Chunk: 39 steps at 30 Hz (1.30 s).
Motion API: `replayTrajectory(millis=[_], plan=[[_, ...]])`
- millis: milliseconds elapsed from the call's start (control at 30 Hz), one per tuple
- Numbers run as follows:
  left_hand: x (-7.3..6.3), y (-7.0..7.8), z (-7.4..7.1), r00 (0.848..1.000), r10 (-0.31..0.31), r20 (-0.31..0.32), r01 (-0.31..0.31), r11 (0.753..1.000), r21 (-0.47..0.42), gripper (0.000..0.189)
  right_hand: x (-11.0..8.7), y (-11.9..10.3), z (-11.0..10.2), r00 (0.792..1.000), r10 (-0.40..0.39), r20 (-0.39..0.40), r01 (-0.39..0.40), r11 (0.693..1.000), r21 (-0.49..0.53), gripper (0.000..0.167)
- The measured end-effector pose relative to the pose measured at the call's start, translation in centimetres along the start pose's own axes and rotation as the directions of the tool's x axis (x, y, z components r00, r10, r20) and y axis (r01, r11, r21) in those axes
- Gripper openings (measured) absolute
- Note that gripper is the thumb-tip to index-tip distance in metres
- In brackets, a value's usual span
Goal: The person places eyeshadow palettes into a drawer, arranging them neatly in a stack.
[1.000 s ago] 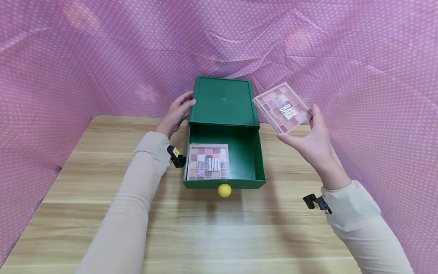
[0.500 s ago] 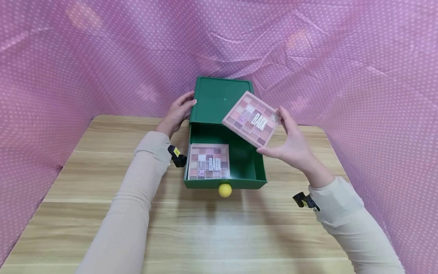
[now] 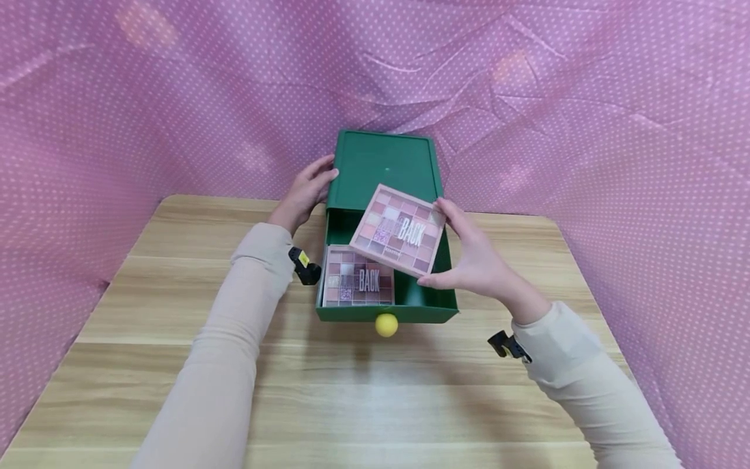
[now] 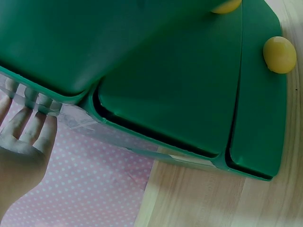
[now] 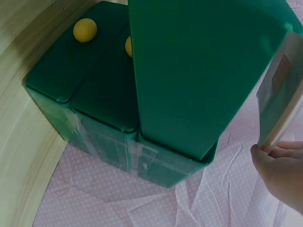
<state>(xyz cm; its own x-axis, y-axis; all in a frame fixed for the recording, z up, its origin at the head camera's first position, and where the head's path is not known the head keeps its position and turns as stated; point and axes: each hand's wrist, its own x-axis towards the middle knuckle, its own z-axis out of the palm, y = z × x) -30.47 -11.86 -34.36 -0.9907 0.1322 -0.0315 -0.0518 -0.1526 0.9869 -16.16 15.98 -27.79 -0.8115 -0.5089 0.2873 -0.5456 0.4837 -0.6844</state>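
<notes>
My right hand [image 3: 477, 260] pinches a pink eyeshadow palette [image 3: 404, 228] by its right edge, thumb at the near corner and fingers at the far one. The palette is tilted over the pulled-out top drawer [image 3: 418, 314] of a green drawer cabinet [image 3: 389, 156]. Inside that drawer, on the left, lies another eyeshadow palette [image 3: 354, 286], partly covered by the held one. My left hand [image 3: 303, 192] rests against the cabinet's left side; in the left wrist view its fingers [image 4: 35, 127] lie extended along the clear side panel.
A round yellow knob [image 3: 386, 325] juts from the drawer front. Two lower drawers, seen pushed in from the right wrist, carry yellow knobs [image 5: 85, 30] too. The cabinet stands at the far edge of a wooden table [image 3: 375, 404], before a pink dotted cloth [image 3: 246, 98].
My right hand has carried the palette leftward and toward me, from right of the cabinet to over the open drawer. The left hand has stayed at the cabinet's side.
</notes>
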Motion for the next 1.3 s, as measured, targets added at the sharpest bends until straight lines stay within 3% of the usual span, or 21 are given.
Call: replayTrajectory(millis=[333,700,1067,1300], plan=[[0.2,0.2,-0.3,1.0,-0.009,0.001,0.009,1.0,0.002,0.048,0.6,1.0,1.7,0.993,0.021,0.119,-0.009,0.995,-0.103,0.111],[0.6,0.2,-0.4,1.0,-0.007,0.011,0.007,1.0,0.0,0.049,1.7,1.2,3.1,0.971,0.061,0.229,-0.015,0.98,-0.199,0.11],[0.5,0.2,-0.3,1.0,-0.006,0.003,0.006,1.0,0.006,0.048,2.5,1.4,3.7,0.944,0.082,0.321,-0.02,0.982,-0.19,0.106],[0.2,0.2,-0.3,1.0,0.003,0.009,-0.004,1.0,0.013,0.048,2.6,1.5,4.3,0.93,0.048,0.365,0.038,0.973,-0.226,0.105]])
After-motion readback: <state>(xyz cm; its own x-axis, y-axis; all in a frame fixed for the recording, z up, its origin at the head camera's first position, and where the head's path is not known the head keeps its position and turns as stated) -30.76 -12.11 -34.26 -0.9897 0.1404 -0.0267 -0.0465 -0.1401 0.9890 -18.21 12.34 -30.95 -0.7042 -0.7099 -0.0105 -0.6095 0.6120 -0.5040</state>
